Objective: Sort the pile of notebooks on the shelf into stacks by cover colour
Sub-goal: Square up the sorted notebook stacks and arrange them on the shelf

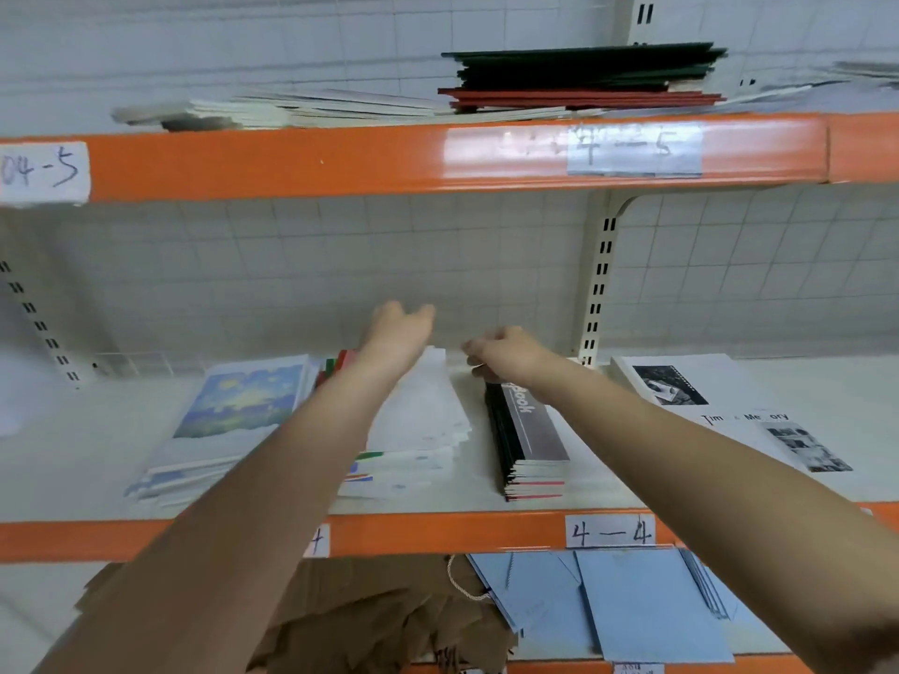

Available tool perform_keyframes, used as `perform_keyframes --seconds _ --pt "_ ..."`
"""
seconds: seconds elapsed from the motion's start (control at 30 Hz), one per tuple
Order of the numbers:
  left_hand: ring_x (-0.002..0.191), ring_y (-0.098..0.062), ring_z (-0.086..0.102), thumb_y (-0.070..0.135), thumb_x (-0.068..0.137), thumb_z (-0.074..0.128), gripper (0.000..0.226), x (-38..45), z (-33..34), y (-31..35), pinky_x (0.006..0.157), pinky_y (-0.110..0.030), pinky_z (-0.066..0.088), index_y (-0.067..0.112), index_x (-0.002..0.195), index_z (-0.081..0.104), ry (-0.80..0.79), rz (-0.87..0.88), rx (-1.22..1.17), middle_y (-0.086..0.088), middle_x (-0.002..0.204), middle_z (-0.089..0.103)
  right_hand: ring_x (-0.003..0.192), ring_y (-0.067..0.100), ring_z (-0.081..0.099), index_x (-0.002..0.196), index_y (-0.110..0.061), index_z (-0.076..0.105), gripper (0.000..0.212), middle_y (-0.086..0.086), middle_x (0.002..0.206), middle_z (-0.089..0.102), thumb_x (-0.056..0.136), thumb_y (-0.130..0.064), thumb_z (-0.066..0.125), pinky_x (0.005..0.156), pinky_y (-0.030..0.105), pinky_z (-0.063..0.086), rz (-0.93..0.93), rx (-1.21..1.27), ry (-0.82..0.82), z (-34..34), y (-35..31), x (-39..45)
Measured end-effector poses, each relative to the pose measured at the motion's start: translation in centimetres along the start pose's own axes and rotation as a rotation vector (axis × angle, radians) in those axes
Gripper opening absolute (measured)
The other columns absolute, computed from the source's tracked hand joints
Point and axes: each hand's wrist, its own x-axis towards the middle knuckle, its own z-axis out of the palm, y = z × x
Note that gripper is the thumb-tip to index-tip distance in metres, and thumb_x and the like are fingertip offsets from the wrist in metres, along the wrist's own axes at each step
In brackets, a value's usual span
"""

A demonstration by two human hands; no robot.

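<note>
On the middle shelf (486, 532) lie a stack with a blue-sky cover (238, 406), a white-covered pile (423, 425) and a slim dark stack (528, 445) with grey lettering. My left hand (399, 328) reaches over the far end of the white pile, fingers relaxed and holding nothing that I can see. My right hand (506, 352) curls its fingers at the far end of the dark stack, gripping its top edge. Red and green spines (335, 364) peek out behind my left wrist.
White notebooks with black-and-white photos (729, 406) lie at the right of the shelf. The upper shelf holds dark green and red covers (584, 75) over a spread of pale ones. Below are blue envelopes (642, 605) and brown paper bags (379, 620). A slotted upright (601, 279) stands behind.
</note>
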Motion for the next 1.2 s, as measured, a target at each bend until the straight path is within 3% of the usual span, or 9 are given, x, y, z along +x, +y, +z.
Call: perform_keyframes --seconds 0.13,0.23,0.33,0.43,0.57,0.7,0.8,0.93,1.2 --pt "0.099 -0.031 0.061 0.028 0.093 0.05 0.034 1.6 -5.8 -5.5 0.082 -0.031 0.045 0.001 0.11 0.061 -0.009 -0.155 0.313 -0.019 0.119 0.062 0.071 0.014 0.056 0.091 -0.016 0.055 0.039 -0.001 0.084 0.059 0.084 -0.054 0.057 0.057 0.022 0.04 0.108 -0.276 -0.084 3.8 0.7 0.3" --pt "0.075 -0.022 0.065 0.035 0.092 0.051 0.027 1.3 -5.9 -9.0 0.069 -0.028 0.05 0.01 0.091 0.062 -0.136 -0.234 0.232 -0.013 0.1 0.07 0.073 0.015 0.055 0.113 -0.015 0.056 0.056 0.0 0.092 0.06 0.083 -0.063 0.052 0.061 0.023 0.037 0.191 -0.263 -0.102 5.8 1.5 0.6" --pt "0.107 -0.03 0.06 0.049 0.091 0.049 0.052 1.3 -4.9 -10.7 0.091 -0.038 0.049 0.01 0.126 0.053 -0.111 -0.236 0.279 -0.014 0.115 0.062 0.068 0.012 0.056 0.119 -0.009 0.056 0.066 -0.004 0.078 0.056 0.082 -0.063 0.054 0.062 0.023 0.039 0.245 -0.175 -0.064 7.1 1.9 0.8" --pt "0.145 -0.031 0.014 0.062 0.092 0.033 0.071 1.4 -4.9 -11.9 0.117 -0.05 0.014 0.015 0.144 0.037 -0.097 -0.167 0.623 -0.012 0.151 0.033 0.077 0.018 0.063 0.115 -0.011 0.058 0.064 0.002 0.089 0.065 0.08 -0.064 0.055 0.068 0.025 0.047 0.261 -0.116 -0.043 7.4 1.8 0.9" --pt "0.148 -0.026 -0.001 0.07 0.09 0.022 0.074 1.7 -5.0 -12.6 0.114 -0.053 -0.009 0.022 0.146 0.034 -0.2 -0.134 0.617 -0.006 0.154 0.03 0.053 0.01 0.056 0.083 -0.019 0.054 0.037 -0.004 0.071 0.06 0.082 -0.056 0.059 0.035 0.009 0.033 0.242 -0.019 -0.014 7.8 1.5 0.5" --pt "0.13 -0.031 0.045 0.055 0.095 0.037 0.055 1.7 -4.8 -12.2 0.115 -0.049 0.025 0.023 0.139 0.04 -0.228 -0.15 0.229 -0.009 0.133 0.055 0.068 0.012 0.064 0.097 -0.018 0.048 0.027 -0.003 0.085 0.062 0.087 -0.037 0.063 0.041 0.015 0.043 0.192 0.14 -0.003 8.2 1.5 0.0" --pt "0.089 -0.026 0.068 0.041 0.097 0.048 0.034 1.1 -5.0 -11.6 0.08 -0.039 0.055 0.023 0.125 0.046 -0.231 -0.173 -0.141 -0.005 0.106 0.067 0.077 0.013 0.066 0.114 -0.014 0.047 0.037 -0.003 0.094 0.064 0.087 -0.03 0.066 0.047 0.017 0.05 0.132 0.262 0.007 8.1 1.7 -0.4" --pt "0.083 -0.027 0.068 0.028 0.096 0.054 0.034 1.2 -4.8 -11.3 0.067 -0.035 0.055 0.016 0.127 0.048 -0.229 -0.202 -0.427 -0.012 0.103 0.069 0.092 0.022 0.069 0.125 -0.01 0.047 0.048 0.005 0.111 0.067 0.084 -0.021 0.07 0.08 0.038 0.058 0.052 0.4 0.008 7.2 1.6 -0.6" --pt "0.074 -0.027 0.072 0.026 0.081 0.074 0.044 1.8 -4.9 -9.4 0.054 -0.031 0.055 0.01 0.119 0.061 -0.233 -0.214 -0.659 -0.014 0.095 0.073 0.077 0.022 0.073 0.114 -0.014 0.053 0.036 0.007 0.099 0.072 0.083 -0.011 0.07 0.061 0.036 0.059 -0.018 0.672 -0.03 5.0 0.1 -0.6"
